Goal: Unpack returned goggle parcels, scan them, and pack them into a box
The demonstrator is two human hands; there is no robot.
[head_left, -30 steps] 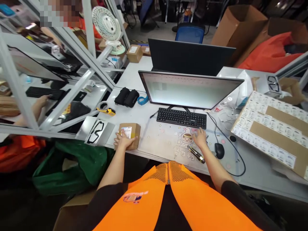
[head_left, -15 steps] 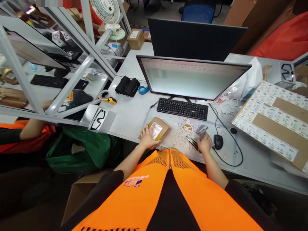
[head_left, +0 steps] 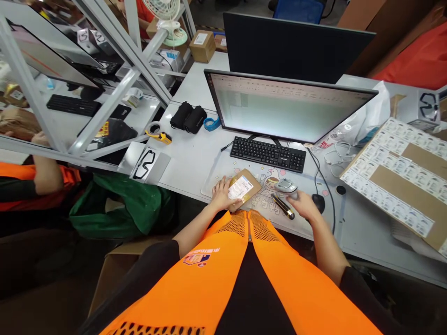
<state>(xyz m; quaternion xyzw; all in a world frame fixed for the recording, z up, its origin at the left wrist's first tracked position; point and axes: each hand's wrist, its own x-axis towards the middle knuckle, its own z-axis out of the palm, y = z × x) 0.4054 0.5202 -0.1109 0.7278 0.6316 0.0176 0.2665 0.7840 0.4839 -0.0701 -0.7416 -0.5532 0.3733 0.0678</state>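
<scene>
A small brown cardboard box (head_left: 248,184) with a white label lies tilted on the desk mat (head_left: 216,174) right in front of me. My left hand (head_left: 222,194) grips its left side, fingers closed on the edge. My right hand (head_left: 303,202) is closed round the handle of a grey handheld scanner (head_left: 286,186), whose head points left toward the box's label. A yellow-and-black utility knife (head_left: 282,207) lies on the mat between my hands, untouched.
Behind the mat are a black keyboard (head_left: 267,154), a lit monitor (head_left: 289,109) and a black mouse (head_left: 318,202). Cardboard covered in label sheets (head_left: 394,181) lies at right. A tape dispenser (head_left: 159,135), green bag (head_left: 122,209) and a co-worker's arm (head_left: 44,172) are at left.
My left hand slid the box rightward from the desk's left part to the mat in front of me. My right hand left the keyboard and picked up the grey scanner.
</scene>
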